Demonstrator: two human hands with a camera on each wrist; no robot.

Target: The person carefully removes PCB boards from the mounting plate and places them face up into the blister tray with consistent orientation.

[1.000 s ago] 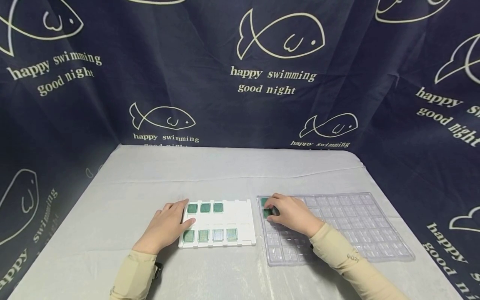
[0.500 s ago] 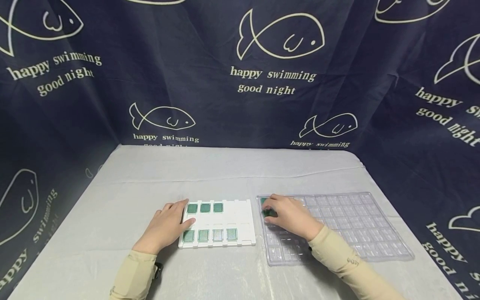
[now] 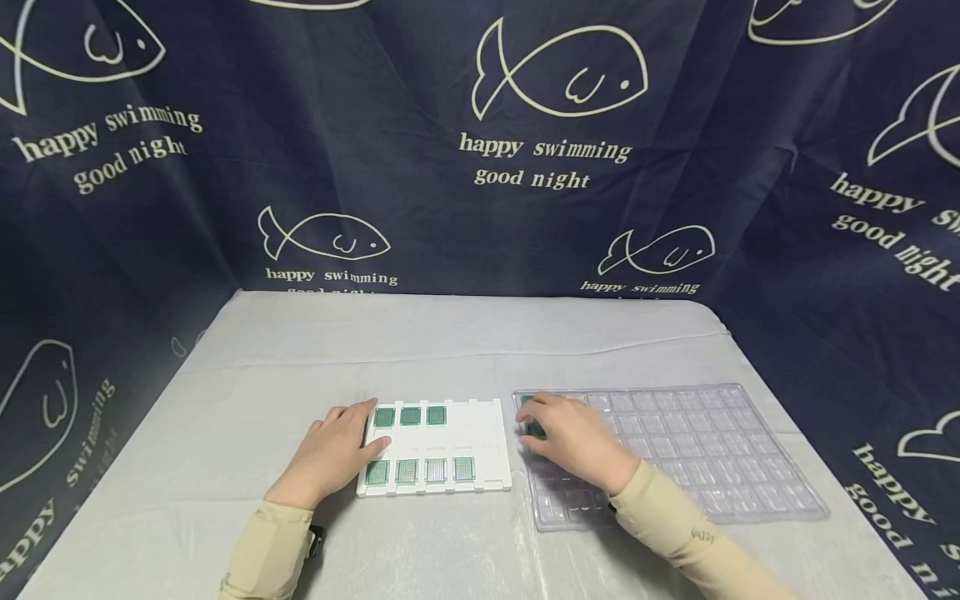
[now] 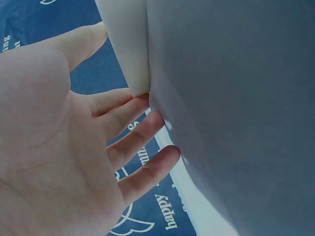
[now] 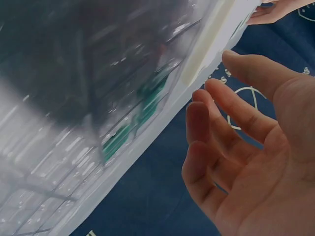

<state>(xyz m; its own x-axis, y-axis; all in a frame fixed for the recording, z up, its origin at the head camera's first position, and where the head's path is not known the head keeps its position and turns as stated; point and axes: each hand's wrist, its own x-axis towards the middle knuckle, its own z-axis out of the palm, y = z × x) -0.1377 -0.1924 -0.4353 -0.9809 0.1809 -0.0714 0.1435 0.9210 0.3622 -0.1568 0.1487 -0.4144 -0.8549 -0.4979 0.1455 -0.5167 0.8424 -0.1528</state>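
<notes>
In the head view my left hand (image 3: pixel 330 454) rests at the left end of a white slotted tray (image 3: pixel 487 425). Its thumb lies on top and its fairly straight fingers touch the edge, as the left wrist view also shows. Small green circuit boards (image 3: pixel 410 415) sit in two rows on this tray. My right hand (image 3: pixel 577 437) hovers at the left end of a clear plastic compartment tray (image 3: pixel 690 433), thumb and fingers apart and slightly bent. A green board (image 3: pixel 536 427) shows between them, lying in the tray. Nothing is visible between those fingers in the right wrist view.
Both trays lie side by side on a pale cloth-covered table (image 3: pixel 450 333), with a narrow gap between them. A dark blue curtain (image 3: pixel 420 150) with fish prints surrounds the table's back and sides.
My right hand has shifted slightly left over the clear tray, and its thumb and fingers have spread apart. The left hand and the white tray have stayed in place.
</notes>
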